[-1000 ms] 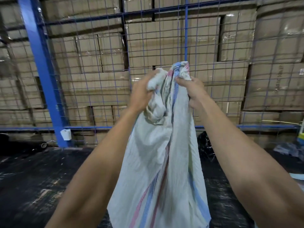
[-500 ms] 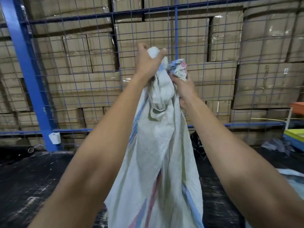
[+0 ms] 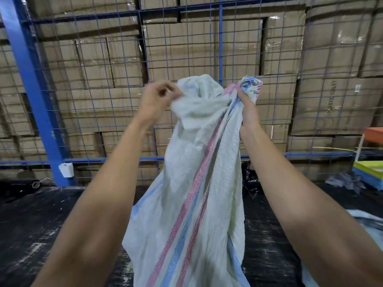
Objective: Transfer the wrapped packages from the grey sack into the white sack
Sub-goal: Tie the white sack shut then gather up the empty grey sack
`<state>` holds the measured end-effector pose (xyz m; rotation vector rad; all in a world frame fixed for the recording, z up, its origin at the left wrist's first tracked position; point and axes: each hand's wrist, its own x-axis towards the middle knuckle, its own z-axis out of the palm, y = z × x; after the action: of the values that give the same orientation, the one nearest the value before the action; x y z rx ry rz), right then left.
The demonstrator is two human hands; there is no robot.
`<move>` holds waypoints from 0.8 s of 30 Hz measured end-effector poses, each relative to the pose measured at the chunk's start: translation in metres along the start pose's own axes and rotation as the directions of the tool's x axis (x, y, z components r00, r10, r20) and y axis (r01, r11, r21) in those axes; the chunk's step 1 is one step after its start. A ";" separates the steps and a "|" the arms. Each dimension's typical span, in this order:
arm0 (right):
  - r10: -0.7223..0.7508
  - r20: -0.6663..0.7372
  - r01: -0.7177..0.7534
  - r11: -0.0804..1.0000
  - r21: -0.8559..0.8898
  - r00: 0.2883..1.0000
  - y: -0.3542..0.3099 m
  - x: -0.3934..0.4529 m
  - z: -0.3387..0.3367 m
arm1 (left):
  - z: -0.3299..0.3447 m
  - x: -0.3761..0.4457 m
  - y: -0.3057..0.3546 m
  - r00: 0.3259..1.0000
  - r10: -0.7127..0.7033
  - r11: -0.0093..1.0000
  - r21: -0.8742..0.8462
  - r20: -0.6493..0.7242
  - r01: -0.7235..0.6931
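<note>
Both forearms reach up and forward, and between them hangs the white sack (image 3: 186, 204), a woven bag with pink and blue stripes running down its length, its lower part falling out of view below the arms. The right hand (image 3: 246, 112) has its fingers curled round a gathered bunch of the sack's top edge, with a striped tuft sticking up just above the fist. The left hand (image 3: 157, 96) is blurred; its fingertips pinch a fold of the sack's mouth, which bulges up between the two hands. Below the right forearm a pale blue-white sheet (image 3: 364, 220) lies on the dark floor (image 3: 41, 224). Beyond the right hand, low down, crumpled black plastic (image 3: 251, 179) sits by the base of a blue wire-mesh fence (image 3: 124, 79). Far to the right of the right hand stand stacked coloured boards (image 3: 371, 170). Behind the fence, cardboard boxes (image 3: 207, 48) are stacked high.
</note>
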<state>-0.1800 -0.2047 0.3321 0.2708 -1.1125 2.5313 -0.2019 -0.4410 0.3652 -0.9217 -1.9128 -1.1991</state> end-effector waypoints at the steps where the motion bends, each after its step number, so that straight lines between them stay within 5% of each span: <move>1: -0.004 0.057 0.004 1.000 -0.002 0.998 -0.002 -0.003 -0.001 | -0.009 0.006 0.003 0.990 -0.054 0.992 -0.121 -0.129 0.039; 4: -0.023 0.216 0.010 0.998 0.062 0.976 -0.010 -0.010 0.010 | -0.020 0.029 0.015 0.957 -0.160 0.939 -0.336 -0.242 0.073; 7: 0.006 0.282 0.019 0.996 -0.087 0.959 -0.004 -0.023 0.028 | 0.008 0.046 0.048 0.976 -0.214 0.867 -0.468 -0.036 0.173; 9: 0.109 0.305 -0.031 0.968 -0.249 0.946 0.007 -0.028 0.039 | 0.030 0.057 0.066 0.990 -0.131 0.914 -0.381 0.044 0.138; 13: -0.072 0.166 0.115 0.958 -0.264 0.983 0.010 -0.017 0.062 | 0.037 0.072 0.084 0.994 -0.005 0.989 -0.146 0.112 0.021; 15: -0.135 0.092 0.144 0.983 -0.111 0.987 0.008 -0.010 0.061 | 0.033 0.060 0.088 0.998 0.062 0.993 -0.095 -0.029 -0.065; 17: -0.184 -0.007 0.183 0.981 -0.071 0.983 -0.002 -0.010 0.056 | 0.031 0.039 0.077 0.987 -0.023 0.972 -0.236 -0.157 -0.015; 19: -0.156 -0.053 0.152 0.986 -0.070 0.986 -0.009 -0.001 0.048 | 0.035 0.012 0.045 0.980 -0.191 0.922 -0.333 0.056 0.199; 21: -0.108 -0.088 0.100 0.991 -0.083 0.990 -0.011 0.008 0.046 | 0.054 -0.024 0.019 0.865 -0.294 0.866 -0.271 0.407 0.421; 24: -0.056 -0.063 0.051 0.995 -0.086 0.996 -0.003 0.010 0.040 | 0.084 -0.045 0.006 0.754 -0.380 0.828 -0.166 0.537 0.536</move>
<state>-0.1868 -0.2296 0.3642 0.1920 -1.1676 2.4218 -0.1890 -0.3704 0.3013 -1.0086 -2.5101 -1.7317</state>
